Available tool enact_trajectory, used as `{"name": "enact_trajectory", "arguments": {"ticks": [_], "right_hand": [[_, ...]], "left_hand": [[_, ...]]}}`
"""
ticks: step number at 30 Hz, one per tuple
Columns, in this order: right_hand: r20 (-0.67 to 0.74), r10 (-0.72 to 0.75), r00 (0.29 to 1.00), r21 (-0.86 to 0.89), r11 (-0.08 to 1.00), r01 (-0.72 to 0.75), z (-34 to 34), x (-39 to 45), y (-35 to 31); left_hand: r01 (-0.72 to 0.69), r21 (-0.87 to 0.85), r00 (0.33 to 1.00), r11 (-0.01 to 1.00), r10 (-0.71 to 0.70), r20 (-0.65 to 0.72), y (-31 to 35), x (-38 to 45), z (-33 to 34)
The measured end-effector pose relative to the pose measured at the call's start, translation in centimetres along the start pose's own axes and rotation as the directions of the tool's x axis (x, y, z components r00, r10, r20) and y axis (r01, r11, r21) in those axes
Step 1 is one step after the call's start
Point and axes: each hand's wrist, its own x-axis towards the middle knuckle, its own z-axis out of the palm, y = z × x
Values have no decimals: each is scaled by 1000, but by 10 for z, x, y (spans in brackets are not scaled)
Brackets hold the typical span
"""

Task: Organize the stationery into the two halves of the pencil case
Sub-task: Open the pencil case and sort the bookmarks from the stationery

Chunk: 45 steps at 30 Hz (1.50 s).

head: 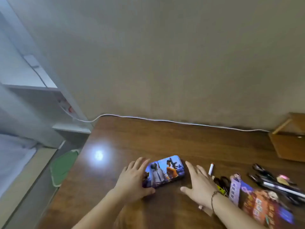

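A closed, rounded rectangular pencil case (pixel 165 171) printed with two game figures, one in grey, one in orange, lies on the dark brown wooden table (pixel 148 139), lower centre of the frame. Its long axis runs from lower left to upper right. Lettering at its lower-left corner is too blurred to read. The left hand (pixel 133 178) lies on that end, fingers spread, grip released. The right hand (pixel 198 180) rests open just right of the case, grasping nothing. A small white stick with a red tip (pixel 211 169) and blurred stationery lie at lower right.
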Motion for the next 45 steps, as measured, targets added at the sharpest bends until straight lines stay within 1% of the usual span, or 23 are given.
{"name": "enact_trajectory", "arguments": {"ticks": [1,3,4,7,9,14,18,19,20,21,23,24,25,26,27,28,32,34,36,37,40,43,45], "right_hand": [[7,21,1000,34,999,-21,6,3,-3],[-25,63,998,94,994,-61,16,8,-8],[-38,82,996,113,991,-77,20,8,-13],[-53,155,986,208,968,-141,31,10,-22],[-59,203,977,250,951,-183,34,8,-24],[-12,258,966,352,905,-237,48,2,-22],[-23,310,950,478,838,-262,54,0,-21],[-27,312,950,489,833,-260,55,-1,-20],[-32,312,950,495,830,-256,56,-1,-19],[-31,316,948,502,825,-258,56,-1,-19],[-31,315,949,520,816,-254,58,-1,-17],[-32,312,949,526,813,-250,59,0,-15],[-30,314,949,531,810,-251,60,0,-14],[-28,317,948,537,805,-253,60,0,-14],[-30,318,948,544,801,-251,60,0,-15],[-39,317,948,542,804,-247,59,1,-17],[-95,338,936,449,854,-263,53,9,-25],[-144,368,919,395,872,-288,50,16,-28],[-191,404,894,388,868,-310,47,22,-32],[-207,421,883,397,861,-317,47,25,-34],[-238,442,865,393,858,-330,49,28,-36],[-233,445,865,357,866,-350,52,29,-35],[-229,450,863,317,873,-371,52,33,-36]], "left_hand": [[10,13,999,1000,-10,37,-1,-2,5],[17,79,1000,997,-17,1,-7,-2,21],[-4,101,999,995,8,-40,-11,-1,28],[-59,30,995,998,62,-81,-23,3,33],[-93,-16,995,996,92,-47,-30,5,28],[-185,-29,983,982,185,2,-50,1,25],[-186,-109,982,977,188,6,-53,0,16],[-160,-178,985,971,168,30,-55,1,12],[-117,-292,988,949,140,60,-58,4,8],[-59,-432,992,900,101,74,-61,7,3],[30,-645,999,764,-36,4,-65,18,-1],[71,-711,988,700,-146,-46,-66,24,-2],[122,-762,962,636,-264,-66,-66,29,-3],[169,-806,934,567,-353,-52,-65,33,-3],[211,-827,916,522,-401,-19,-66,35,-1],[240,-823,909,515,-416,5,-67,36,1],[249,-709,926,660,-377,-25,-70,31,9],[230,-646,931,728,-359,-73,-65,27,10],[218,-544,928,810,-344,-141,-64,21,15],[222,-491,931,843,-332,-149,-64,16,18],[226,-372,954,900,-281,-102,-64,8,24],[177,-268,966,947,-220,-138,-62,7,24],[171,-192,971,966,-198,-133,-62,10,23]]}}
